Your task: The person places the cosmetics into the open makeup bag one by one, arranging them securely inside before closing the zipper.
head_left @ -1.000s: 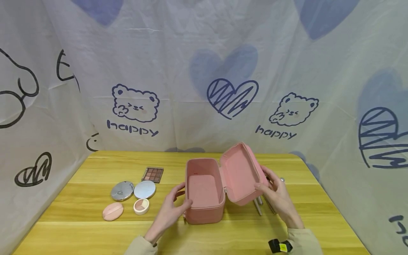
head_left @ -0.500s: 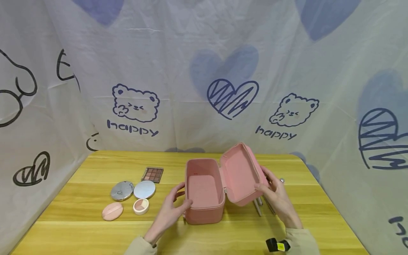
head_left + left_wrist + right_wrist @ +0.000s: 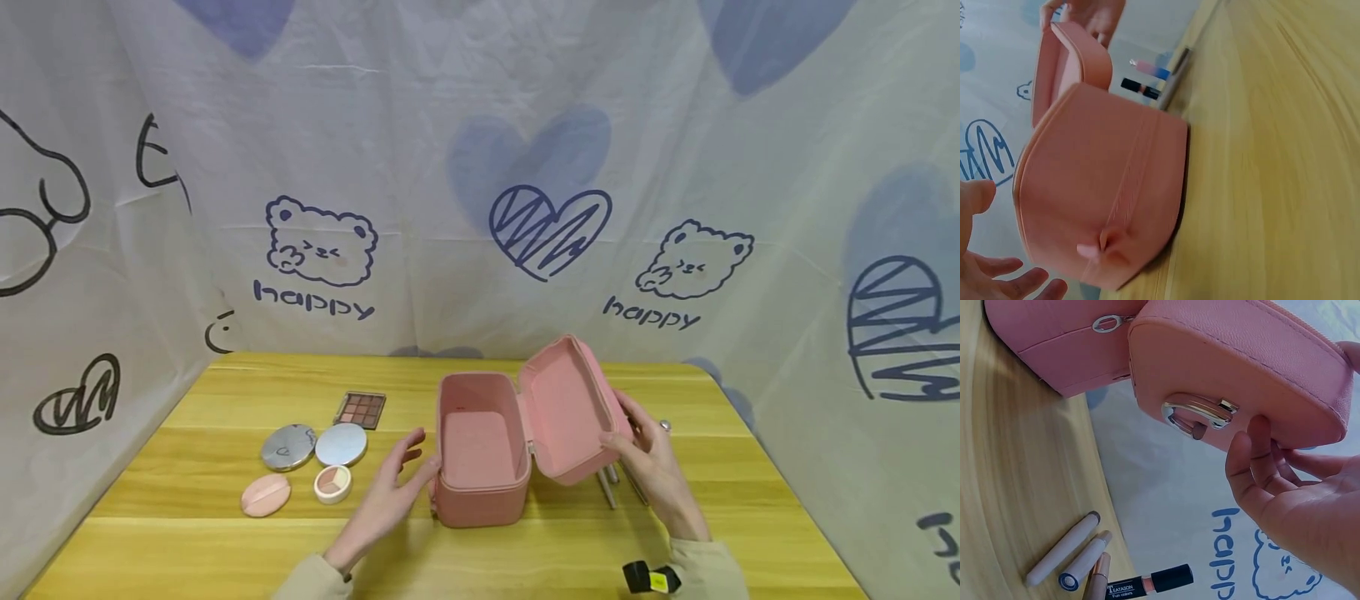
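A pink makeup case (image 3: 482, 507) stands on the table with its lid (image 3: 570, 408) swung out to the right. Its inside is bare. My right hand (image 3: 660, 479) holds the lid's outer edge, thumb on the inner rim and fingers behind; in the right wrist view those fingers (image 3: 1260, 450) lie against the lid's outside, near a metal-ended handle (image 3: 1200, 412). At the case's left side, my left hand (image 3: 386, 492) has its fingers spread and holds nothing. The left wrist view shows that hand (image 3: 997, 275) beside the case body (image 3: 1097, 175).
Left of the case lie an eyeshadow palette (image 3: 361, 410), two round silver compacts (image 3: 341, 445), a small round pot (image 3: 332, 484) and a pink puff (image 3: 266, 496). Beneath the lid are several slim tubes (image 3: 1063, 550) and a black-capped tube (image 3: 1147, 584). A printed cloth (image 3: 435, 275) hangs behind.
My left hand has let go of the case's left rim and drawn back a little to the left. The right hand and the lid stay nearly still.
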### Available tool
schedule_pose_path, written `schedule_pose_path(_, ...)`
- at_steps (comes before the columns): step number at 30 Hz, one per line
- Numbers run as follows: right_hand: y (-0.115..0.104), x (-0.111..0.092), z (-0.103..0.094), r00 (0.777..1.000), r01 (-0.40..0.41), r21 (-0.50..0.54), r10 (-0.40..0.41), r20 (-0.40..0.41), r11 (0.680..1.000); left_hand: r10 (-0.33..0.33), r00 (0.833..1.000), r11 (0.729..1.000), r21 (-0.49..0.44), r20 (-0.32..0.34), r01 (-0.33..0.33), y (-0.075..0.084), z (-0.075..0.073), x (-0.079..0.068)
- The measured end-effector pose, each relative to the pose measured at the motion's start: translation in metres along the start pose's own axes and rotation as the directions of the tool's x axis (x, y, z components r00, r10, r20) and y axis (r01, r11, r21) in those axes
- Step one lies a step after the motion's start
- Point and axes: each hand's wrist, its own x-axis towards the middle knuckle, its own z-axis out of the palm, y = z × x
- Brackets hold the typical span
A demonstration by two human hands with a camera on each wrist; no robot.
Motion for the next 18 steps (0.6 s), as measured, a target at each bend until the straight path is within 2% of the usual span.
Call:
schedule_pose_path(3,0.000,0.000,0.000,1.000,0.002,0.004,-0.002,0.000,1.000,-0.008,1.000,0.998,0.056,-0.009,0.009,-0.001,-0.011,0.001)
schedule_pose_path(7,0.001,0.000,-0.001,1.000,0.005,0.006,-0.005,0.003,1.000,-0.013,0.998,0.976,0.218,-0.057,0.025,-0.003,-0.028,0.009)
schedule_pose_path(12,0.001,0.000,-0.002,1.000,0.012,0.003,-0.012,0.009,1.000,-0.046,0.993,0.892,0.443,-0.106,0.089,-0.009,-0.052,0.023)
schedule_pose_path(18,0.003,-0.001,-0.001,1.000,0.021,0.006,-0.021,0.013,1.000,-0.077,0.989,0.786,0.602,-0.130,0.140,-0.021,-0.074,0.043)
